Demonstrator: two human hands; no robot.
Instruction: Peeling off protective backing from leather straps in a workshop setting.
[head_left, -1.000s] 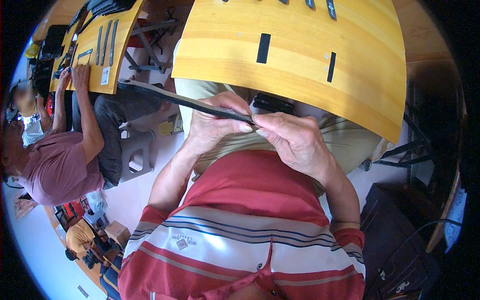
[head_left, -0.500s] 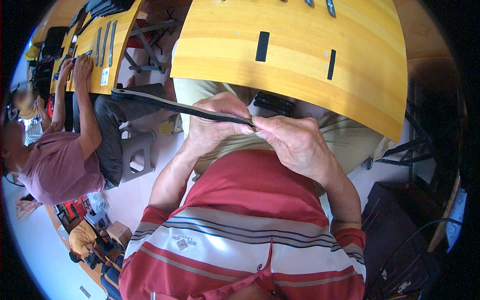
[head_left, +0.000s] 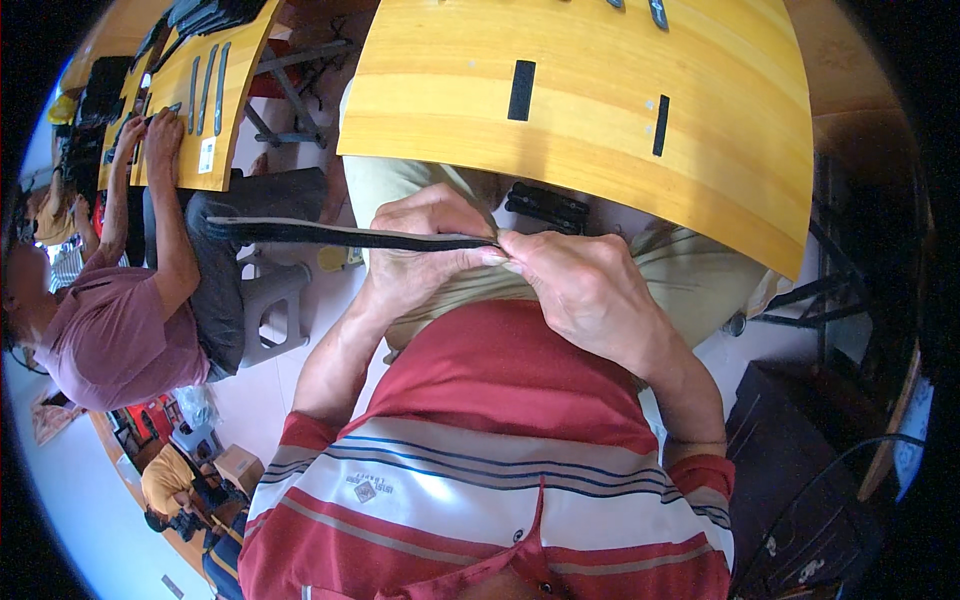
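A long black strap with a light grey upper edge runs leftward from my hands, over my lap and short of the table's near edge. My left hand is closed round it near its right end, with the thumb along the lower side. Right beside it, my right hand pinches that same end between thumb and fingers, and the fingertips of both hands nearly meet. The very tip is hidden by the fingers. The strap's left end hangs free, stretched out nearly level.
On the wooden table ahead lie a wide black strip and a narrower black strip. Dark strips show at its far edge. At left a co-worker handles pieces at another table, near a grey stool.
The strap's free left end has dropped and swung slightly left, so the strap now lies flatter and shows more of its black side. Both hands keep their grip, shifting slightly left.
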